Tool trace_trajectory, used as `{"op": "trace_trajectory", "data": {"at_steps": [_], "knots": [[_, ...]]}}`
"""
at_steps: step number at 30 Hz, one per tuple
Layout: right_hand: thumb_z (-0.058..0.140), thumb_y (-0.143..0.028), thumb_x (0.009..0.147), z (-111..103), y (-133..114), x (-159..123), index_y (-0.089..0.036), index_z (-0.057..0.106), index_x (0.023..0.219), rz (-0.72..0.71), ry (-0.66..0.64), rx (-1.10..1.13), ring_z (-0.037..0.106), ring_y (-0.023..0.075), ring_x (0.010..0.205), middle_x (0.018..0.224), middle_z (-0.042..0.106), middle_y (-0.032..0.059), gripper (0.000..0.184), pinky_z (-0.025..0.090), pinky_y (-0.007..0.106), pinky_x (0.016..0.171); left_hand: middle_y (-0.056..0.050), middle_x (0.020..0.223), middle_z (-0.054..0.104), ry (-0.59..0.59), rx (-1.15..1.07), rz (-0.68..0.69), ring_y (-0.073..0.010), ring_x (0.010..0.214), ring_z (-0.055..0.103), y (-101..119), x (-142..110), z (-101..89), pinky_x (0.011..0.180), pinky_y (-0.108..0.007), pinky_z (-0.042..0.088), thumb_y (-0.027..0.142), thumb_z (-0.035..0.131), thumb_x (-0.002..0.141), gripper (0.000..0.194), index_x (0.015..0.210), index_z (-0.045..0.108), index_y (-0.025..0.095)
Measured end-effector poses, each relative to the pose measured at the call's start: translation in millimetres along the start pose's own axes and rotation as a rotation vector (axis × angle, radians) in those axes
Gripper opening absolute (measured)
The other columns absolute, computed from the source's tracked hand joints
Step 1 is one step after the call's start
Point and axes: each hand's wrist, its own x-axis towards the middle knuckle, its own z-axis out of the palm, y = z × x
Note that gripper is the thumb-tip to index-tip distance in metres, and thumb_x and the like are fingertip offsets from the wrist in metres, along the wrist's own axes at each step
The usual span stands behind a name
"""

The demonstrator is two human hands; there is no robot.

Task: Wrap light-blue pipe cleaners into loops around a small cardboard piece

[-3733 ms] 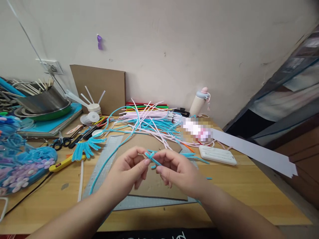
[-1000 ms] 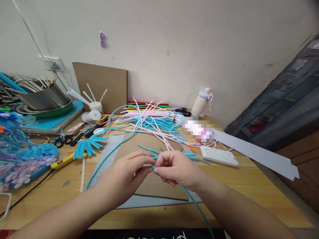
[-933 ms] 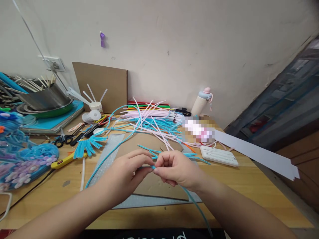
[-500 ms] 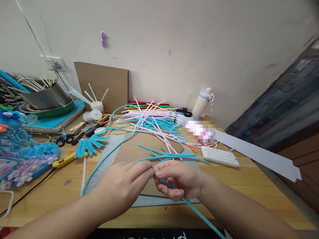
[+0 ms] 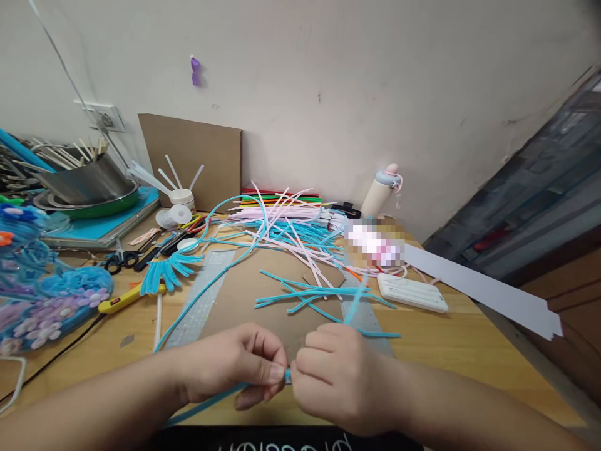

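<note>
Over the near part of the flat cardboard sheet (image 5: 263, 322), the left hand (image 5: 256, 369) and right hand (image 5: 338, 379) hide most of the pinched blue stem (image 5: 288, 375), and by its right edge a blue length (image 5: 357, 304) is blurred. Beyond the sheet to the right, pixelation masks 1 bright item (image 5: 375, 244). Far left of the sheet, the picture's edge cuts off the flowered blue piece (image 5: 61, 300).

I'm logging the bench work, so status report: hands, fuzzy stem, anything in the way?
Left hand pinching blue fuzzy stem. Right hand closed on it, fingertips hidden. Loose blue stems on cardboard beyond hands, not between them.
</note>
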Motion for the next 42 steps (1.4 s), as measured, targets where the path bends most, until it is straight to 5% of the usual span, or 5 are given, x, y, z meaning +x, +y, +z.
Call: {"op": "trace_trajectory", "data": {"at_steps": [7,18,27,34,42], "knots": [[0.051,-0.019,0.07,3.3,6.5,9.5,-0.019,0.043,0.062,0.732,0.12,0.872,0.031,0.0044,0.037,0.043,0.04,-0.008,0.012,0.023,0.018,0.037,0.0,0.071,0.054,0.511,0.858,0.358,-0.0111,0.062,0.05,7.1,-5.1,6.7,0.055,-0.022,0.038,0.027,0.041,0.087,0.016,0.08,0.053,0.018],[0.048,-0.023,0.074,-11.0,6.9,16.7,-0.019,0.041,0.066,0.898,-0.091,1.417,0.025,0.0014,0.03,0.049,0.042,-0.008,0.011,0.014,0.015,0.031,-0.002,0.074,0.056,0.644,1.738,0.677,-0.0157,0.064,0.05,-1.1,-4.6,4.3,0.051,-0.027,0.036,0.016,0.043,0.084,0.01,0.081,0.052,0.017],[0.051,-0.02,0.073,-38.6,1.4,32.8,-0.017,0.046,0.069,0.6,-0.15,0.607,0.032,0.0046,0.045,0.053,0.039,-0.007,0.007,0.023,0.017,0.041,0.001,0.066,0.051,0.692,1.384,0.634,-0.0092,0.057,0.045,14.4,-10.7,5.9,0.054,-0.021,0.035,0.013,0.041,0.083,0.017,0.072,0.053,0.016],[0.048,-0.012,0.077,-26.9,-33.7,1.5,-0.016,0.052,0.062,-0.45,0.142,-0.672,0.032,0.01,0.043,0.049,0.046,-0.002,0.015,0.014,0.028,0.042,0.004,0.054,0.044,0.027,0.044,-0.105,-0.0059,0.039,0.036,23.9,-11.9,14.1,0.037,-0.018,0.029,0.03,0.046,0.074,0.018,0.064,0.048,0.016],[0.048,-0.014,0.069,-40.5,-38.0,9.8,-0.019,0.044,0.063,0.715,0.039,0.395,0.033,0.0044,0.038,0.046,0.039,-0.0078,0.009,0.023,0.017,0.036,0.002,0.073,0.053,0.504,0.791,0.362,-0.0094,0.064,0.049,35.8,-15.4,23.2,0.056,-0.02,0.038,0.027,0.047,0.083,0.01,0.085,0.053,0.019]]}}
